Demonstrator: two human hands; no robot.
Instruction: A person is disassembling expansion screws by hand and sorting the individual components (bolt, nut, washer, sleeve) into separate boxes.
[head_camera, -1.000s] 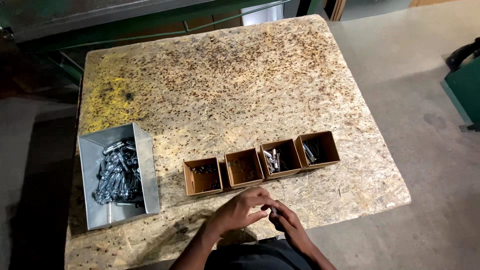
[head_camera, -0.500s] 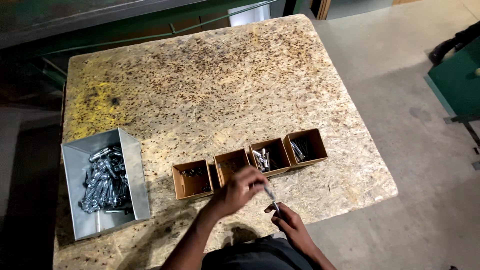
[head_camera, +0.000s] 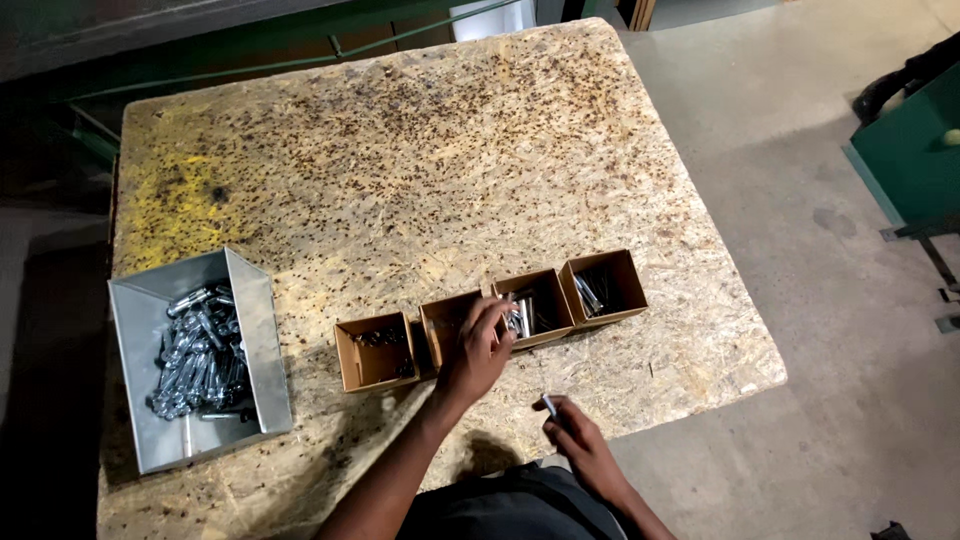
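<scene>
Your left hand (head_camera: 478, 350) reaches over the third box (head_camera: 535, 308), fingers curled, grip unclear. Your right hand (head_camera: 578, 442) pinches a small metal part (head_camera: 549, 404) near the table (head_camera: 420, 160) edge: probably light, stiff, slick; hold it mid-length.

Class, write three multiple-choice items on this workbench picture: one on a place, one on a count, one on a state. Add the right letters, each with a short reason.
1. Where is the grey metal bin?
A. left of the brown boxes
B. right of them
C. on the floor

2. How many small brown boxes stand in the row?
A. two
B. four
C. six

3. What is the left hand doing?
A. resting flat on the table
B. reaching over the row of boxes
C. lifting the bin

Answers:
1 A, it sits at the table's left edge.
2 B, four stand side by side.
3 B, its fingers hang over the middle boxes.
</scene>
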